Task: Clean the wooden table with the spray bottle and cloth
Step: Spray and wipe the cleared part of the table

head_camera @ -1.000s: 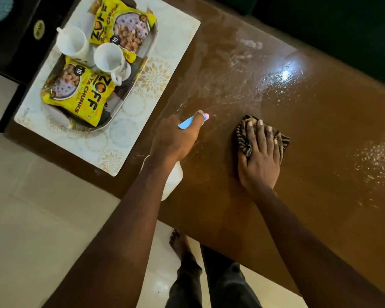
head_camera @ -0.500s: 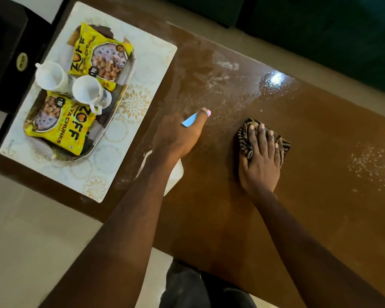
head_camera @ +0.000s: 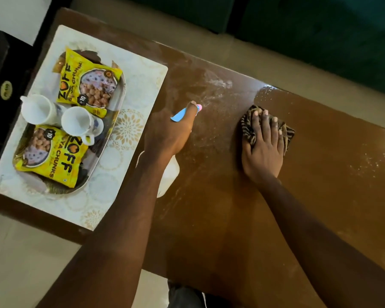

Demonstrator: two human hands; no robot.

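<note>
My left hand [head_camera: 171,132] grips a spray bottle [head_camera: 168,176] over the wooden table [head_camera: 209,218]. The bottle's white body shows under my wrist, and its blue trigger head with a pink nozzle pokes out past my fingers. Fine white droplets lie on the wood just beyond the nozzle. My right hand [head_camera: 263,147] presses flat, fingers straight, on a crumpled striped brown cloth [head_camera: 248,127] to the right of the bottle. More wet speckles glint at the table's far right.
A pale patterned placemat [head_camera: 142,85] covers the table's left end. On it sits a tray [head_camera: 93,174] with two yellow snack packets [head_camera: 89,85] and two white cups [head_camera: 80,123]. A dark cabinet [head_camera: 0,85] stands left; green upholstery [head_camera: 320,30] lies behind the table.
The view has shifted so the tray and placemat sit further right and lower in the frame. Both hands keep almost the same place on the table, the cloth still under my right palm.
</note>
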